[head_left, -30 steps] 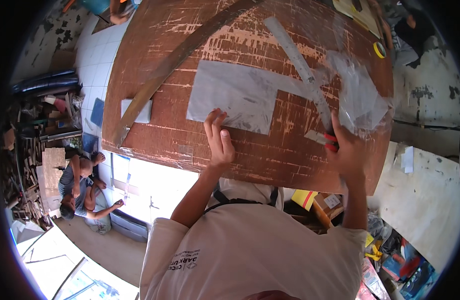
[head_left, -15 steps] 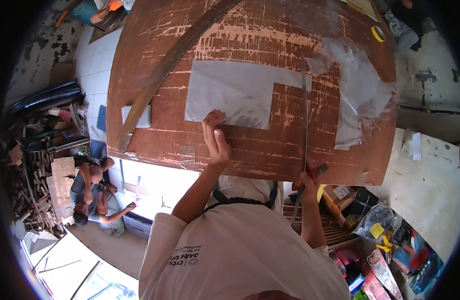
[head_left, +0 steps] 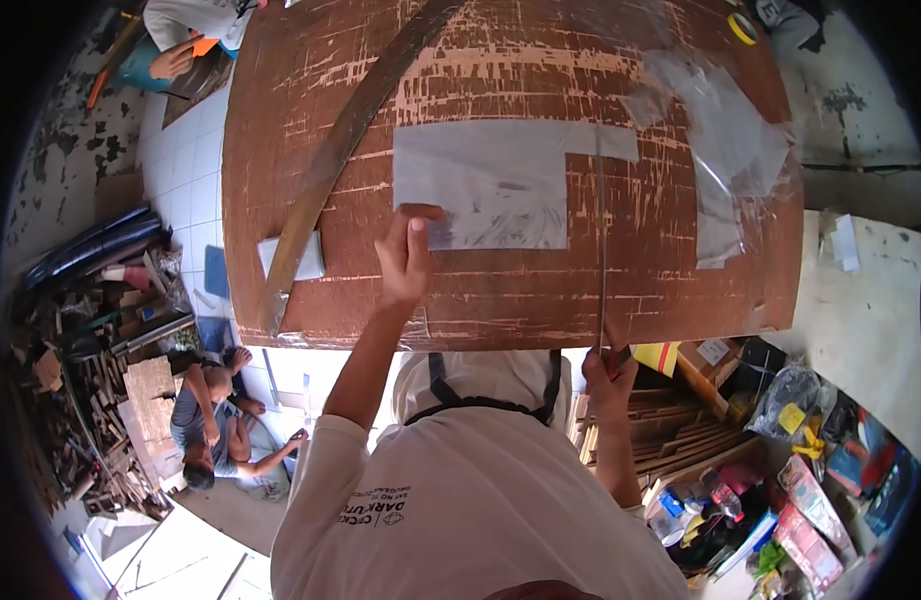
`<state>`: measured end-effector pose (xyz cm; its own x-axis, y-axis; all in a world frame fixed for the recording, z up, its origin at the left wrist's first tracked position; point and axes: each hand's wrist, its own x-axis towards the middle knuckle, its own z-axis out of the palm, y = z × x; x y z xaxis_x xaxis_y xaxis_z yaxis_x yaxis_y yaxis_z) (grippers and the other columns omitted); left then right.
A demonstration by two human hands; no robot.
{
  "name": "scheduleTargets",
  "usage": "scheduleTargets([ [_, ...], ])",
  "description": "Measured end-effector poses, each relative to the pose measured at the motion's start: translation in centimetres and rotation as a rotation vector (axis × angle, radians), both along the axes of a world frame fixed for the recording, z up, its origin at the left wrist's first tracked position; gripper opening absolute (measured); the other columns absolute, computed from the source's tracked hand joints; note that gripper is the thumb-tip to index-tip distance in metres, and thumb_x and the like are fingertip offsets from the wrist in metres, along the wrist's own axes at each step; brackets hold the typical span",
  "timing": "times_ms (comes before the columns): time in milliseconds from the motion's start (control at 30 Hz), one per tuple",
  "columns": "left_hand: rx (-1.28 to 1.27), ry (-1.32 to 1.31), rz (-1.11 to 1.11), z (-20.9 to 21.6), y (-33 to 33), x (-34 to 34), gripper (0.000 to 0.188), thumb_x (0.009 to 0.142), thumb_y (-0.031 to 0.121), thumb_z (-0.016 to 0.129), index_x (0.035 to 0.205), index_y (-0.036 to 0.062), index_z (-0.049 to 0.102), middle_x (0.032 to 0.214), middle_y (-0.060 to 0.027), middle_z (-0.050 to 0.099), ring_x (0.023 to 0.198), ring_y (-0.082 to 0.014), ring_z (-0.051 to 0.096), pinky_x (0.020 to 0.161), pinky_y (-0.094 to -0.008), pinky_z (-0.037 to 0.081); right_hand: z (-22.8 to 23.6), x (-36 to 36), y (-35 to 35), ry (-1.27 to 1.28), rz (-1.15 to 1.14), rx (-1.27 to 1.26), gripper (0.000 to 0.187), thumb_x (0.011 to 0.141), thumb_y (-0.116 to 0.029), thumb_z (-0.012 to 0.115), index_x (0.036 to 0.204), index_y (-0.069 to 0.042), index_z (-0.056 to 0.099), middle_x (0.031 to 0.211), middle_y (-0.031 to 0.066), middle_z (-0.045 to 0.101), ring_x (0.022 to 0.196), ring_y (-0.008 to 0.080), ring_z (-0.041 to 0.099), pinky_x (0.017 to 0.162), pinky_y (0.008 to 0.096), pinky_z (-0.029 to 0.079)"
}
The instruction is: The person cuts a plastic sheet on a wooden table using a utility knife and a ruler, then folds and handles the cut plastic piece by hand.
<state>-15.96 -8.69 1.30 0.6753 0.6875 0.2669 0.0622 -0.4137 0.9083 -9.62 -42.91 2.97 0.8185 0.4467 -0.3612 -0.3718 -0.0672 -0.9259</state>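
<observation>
A translucent plastic sheet (head_left: 490, 190) with a narrow arm at its upper right lies on the worn brown board (head_left: 500, 300). My left hand (head_left: 406, 255) pinches its lower left corner between thumb and fingers, which hide that corner. A long thin metal strip (head_left: 601, 240) runs from the sheet's narrow arm toward me, down to the board's near edge. There my right hand (head_left: 608, 385) is closed around a red-and-black handled tool (head_left: 618, 358), mostly covered by the fingers. Whether the hand also grips the strip is unclear.
A brown bar (head_left: 350, 130) lies slantwise at left, over a small pale pad (head_left: 280, 258). Crumpled clear plastic (head_left: 725, 170) and yellow tape (head_left: 742, 28) lie at right. People sit at lower left (head_left: 220, 420) and work at upper left (head_left: 185, 40). Wood slats (head_left: 660, 430) stand below right.
My left hand has shifted to the sheet's lower left corner, and the sheet lies flatter. My right hand is lower against the board's edge; the strip no longer shows past it.
</observation>
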Motion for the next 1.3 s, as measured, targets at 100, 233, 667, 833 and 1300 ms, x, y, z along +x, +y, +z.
scheduleTargets([
  [100, 0.025, 0.057, -0.047, 0.2, 2.9, 0.3, 0.027, 0.110, 0.018, 0.053, 0.107, -0.0019, 0.070, 0.093, -0.0127, 0.073, 0.082, -0.0191, 0.068, 0.074, -0.0316, 0.053, 0.1, -2.6, 0.9, -0.019, -0.002, -0.066, 0.060, 0.093, -0.004, 0.074, 0.149, 0.005, 0.054, 0.068, -0.0098, 0.038, 0.065, 0.0013, 0.033, 0.060, 0.0181, 0.027],
  [233, 0.047, 0.065, -0.145, -0.2, 5.3, 0.6, 0.017, 0.104, 0.012, 0.063, 0.105, -0.0022, 0.072, 0.095, -0.0171, 0.074, 0.085, -0.0267, 0.073, 0.077, -0.0352, 0.056, 0.7, -4.6, 2.1, -0.092, -0.057, -0.121, 0.061, 0.092, -0.003, 0.074, 0.149, 0.005, 0.054, 0.067, -0.0100, 0.035, 0.063, 0.0021, 0.032, 0.059, 0.0184, 0.027],
  [667, 0.477, -0.029, -0.479, -2.4, 8.7, 4.0, 0.016, 0.086, 0.002, 0.075, 0.101, 0.0069, 0.073, 0.101, -0.0080, 0.072, 0.095, -0.0304, 0.070, 0.086, -0.0414, 0.057, -0.5, -10.1, 6.3, -0.565, 0.045, -0.595, 0.070, 0.077, -0.003, 0.081, 0.144, 0.000, 0.061, 0.061, 0.0031, 0.049, 0.054, 0.0112, 0.045, 0.056, 0.0247, 0.040],
  [833, 0.570, 0.010, -0.593, -3.7, 9.1, 4.3, 0.017, 0.085, 0.004, 0.076, 0.101, 0.0088, 0.073, 0.106, -0.0063, 0.070, 0.100, -0.0290, 0.069, 0.096, -0.0463, 0.054, -1.6, -11.6, 5.9, -0.519, -0.180, -0.673, 0.066, 0.080, -0.003, 0.079, 0.143, 0.005, 0.060, 0.061, -0.0001, 0.051, 0.054, 0.0069, 0.044, 0.054, 0.0226, 0.039],
  [1300, 0.698, 0.024, -0.669, -3.7, 9.3, 4.7, 0.022, 0.087, 0.009, 0.077, 0.109, 0.0097, 0.074, 0.126, -0.0081, 0.068, 0.115, -0.0304, 0.066, 0.108, -0.0514, 0.048, -1.3, -12.4, 4.6, -0.392, -0.329, -0.652, 0.061, 0.086, 0.001, 0.076, 0.143, 0.010, 0.057, 0.064, -0.0072, 0.044, 0.058, 0.0011, 0.037, 0.053, 0.0195, 0.029],
])
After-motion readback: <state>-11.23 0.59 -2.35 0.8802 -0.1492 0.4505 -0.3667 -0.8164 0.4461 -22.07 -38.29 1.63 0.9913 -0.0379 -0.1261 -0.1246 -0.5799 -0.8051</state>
